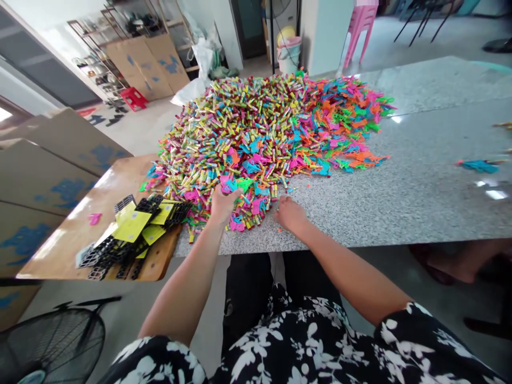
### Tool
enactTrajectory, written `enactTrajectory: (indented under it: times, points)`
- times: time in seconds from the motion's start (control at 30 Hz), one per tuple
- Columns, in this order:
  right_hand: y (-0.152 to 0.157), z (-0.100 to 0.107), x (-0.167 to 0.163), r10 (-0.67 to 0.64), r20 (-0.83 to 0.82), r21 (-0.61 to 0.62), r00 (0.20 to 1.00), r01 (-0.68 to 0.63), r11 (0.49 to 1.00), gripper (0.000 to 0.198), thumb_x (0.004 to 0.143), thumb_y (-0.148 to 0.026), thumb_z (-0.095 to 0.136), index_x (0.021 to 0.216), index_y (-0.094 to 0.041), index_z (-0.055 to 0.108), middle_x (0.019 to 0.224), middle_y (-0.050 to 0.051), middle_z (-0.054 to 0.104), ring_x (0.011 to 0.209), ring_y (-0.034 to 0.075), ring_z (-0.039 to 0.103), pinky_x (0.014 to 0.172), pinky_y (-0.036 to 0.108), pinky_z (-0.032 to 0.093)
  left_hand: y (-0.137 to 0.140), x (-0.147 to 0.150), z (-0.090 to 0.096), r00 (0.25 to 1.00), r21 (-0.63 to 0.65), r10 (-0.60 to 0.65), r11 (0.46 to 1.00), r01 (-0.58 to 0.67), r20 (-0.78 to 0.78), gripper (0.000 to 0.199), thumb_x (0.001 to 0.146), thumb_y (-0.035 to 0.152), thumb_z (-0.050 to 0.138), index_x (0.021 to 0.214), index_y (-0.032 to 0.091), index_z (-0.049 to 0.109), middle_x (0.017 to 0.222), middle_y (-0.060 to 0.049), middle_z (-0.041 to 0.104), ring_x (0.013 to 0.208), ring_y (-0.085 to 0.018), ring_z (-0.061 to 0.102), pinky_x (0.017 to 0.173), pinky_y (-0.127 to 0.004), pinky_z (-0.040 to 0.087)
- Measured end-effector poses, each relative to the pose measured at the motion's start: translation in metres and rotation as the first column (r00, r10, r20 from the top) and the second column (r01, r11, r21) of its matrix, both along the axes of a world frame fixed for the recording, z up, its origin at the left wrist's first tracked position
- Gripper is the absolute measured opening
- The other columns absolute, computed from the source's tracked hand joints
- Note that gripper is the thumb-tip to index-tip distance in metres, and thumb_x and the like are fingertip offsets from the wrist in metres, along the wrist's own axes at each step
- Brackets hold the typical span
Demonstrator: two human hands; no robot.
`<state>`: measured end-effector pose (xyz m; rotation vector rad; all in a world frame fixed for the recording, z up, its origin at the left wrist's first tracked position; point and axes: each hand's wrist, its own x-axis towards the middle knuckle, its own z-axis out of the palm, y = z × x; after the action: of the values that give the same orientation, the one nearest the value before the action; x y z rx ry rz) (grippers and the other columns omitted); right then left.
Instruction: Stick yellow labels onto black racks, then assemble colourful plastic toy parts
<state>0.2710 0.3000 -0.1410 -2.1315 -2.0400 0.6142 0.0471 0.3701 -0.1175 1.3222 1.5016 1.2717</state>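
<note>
From where I stand, the pistol-shaped plastic toys (258, 205) lie among small coloured tubes (208, 177) at the near edge of the heap (236, 120); a light fingertip pinch, one piece at a time, should keep neighbours from dragging along. The left hand (222, 205) reaches in, thumb spread from fingers, though I can't tell whether it grips anything. The right hand (291, 214) curls above the granite tabletop (340, 208), its hold hidden

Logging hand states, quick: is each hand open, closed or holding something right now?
Left hand: at the plastic toy guns; grip cannot be told.
Right hand: fingers curled; whether it holds anything cannot be told.
</note>
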Motion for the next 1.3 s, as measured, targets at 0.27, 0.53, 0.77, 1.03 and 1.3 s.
enactTrajectory:
  times: [0.27, 0.53, 0.77, 1.03, 1.3]
  points:
    - [-0.015, -0.006, 0.030, 0.042, 0.036, 0.117, 0.998, -0.046, 0.992, 0.030, 0.102, -0.029, 0.058, 0.119, -0.009, 0.073, 0.125, 0.023, 0.070, 0.117, 0.037, 0.071, 0.095, 0.043, 0.055, -0.020, 0.027, -0.006, 0.922, -0.065, -0.147, 0.981, 0.182, 0.358, 0.054, 0.060, 0.036, 0.098, 0.103, 0.019, 0.070, 0.090, -0.001, 0.077, 0.078, -0.019, 0.072, 0.079, -0.034, 0.059]
    - [-0.013, -0.009, 0.039, -0.107, -0.760, 0.113, 0.642, 0.291, 0.950, 0.016, 0.097, -0.034, 0.059, 0.098, -0.021, 0.068, 0.096, 0.006, 0.075, 0.083, 0.021, 0.070, 0.074, 0.033, 0.057, -0.028, 0.050, -0.011, 0.944, -0.110, -0.149, 0.976, 0.188, 0.294, 0.055, 0.062, 0.039, 0.098, 0.107, 0.020, 0.072, 0.092, -0.001, 0.079, 0.082, -0.020, 0.073, 0.081, -0.035, 0.061]
    - [-0.031, -0.013, 0.011, -0.098, -0.980, -0.058, 0.175, 0.222, 0.973, 0.032, 0.090, -0.054, 0.065, 0.098, -0.023, 0.065, 0.081, 0.000, 0.071, 0.065, 0.016, 0.061, 0.054, 0.027, 0.052, -0.039, 0.079, -0.004, 0.767, -0.201, -0.099, 0.936, 0.287, 0.634, 0.044, 0.076, 0.043, 0.092, 0.107, 0.020, 0.070, 0.092, -0.005, 0.080, 0.083, -0.023, 0.078, 0.077, -0.037, 0.065]
    - [-0.033, -0.005, 0.019, -0.136, -0.989, -0.150, -0.065, 0.376, 0.914, 0.034, 0.085, -0.054, 0.072, 0.082, -0.025, 0.055, 0.065, -0.009, 0.046, 0.047, 0.009, 0.034, 0.043, 0.025, 0.036, -0.051, 0.096, 0.003, 0.762, -0.130, -0.119, 0.957, 0.259, 0.637, 0.046, 0.072, 0.046, 0.095, 0.104, 0.021, 0.072, 0.088, 0.000, 0.079, 0.076, -0.017, 0.076, 0.075, -0.031, 0.064]
    - [-0.043, 0.007, 0.017, -0.085, -0.984, -0.132, -0.154, 0.328, 0.936, 0.037, 0.080, -0.045, 0.077, 0.101, -0.027, 0.053, 0.084, -0.004, 0.071, 0.058, 0.012, 0.058, 0.052, 0.025, 0.052, -0.050, 0.109, 0.002, 0.755, -0.146, -0.085, 0.961, 0.234, 0.651, 0.047, 0.079, 0.056, 0.089, 0.104, 0.022, 0.069, 0.099, -0.006, 0.080, 0.097, -0.027, 0.077, 0.079, -0.038, 0.061]
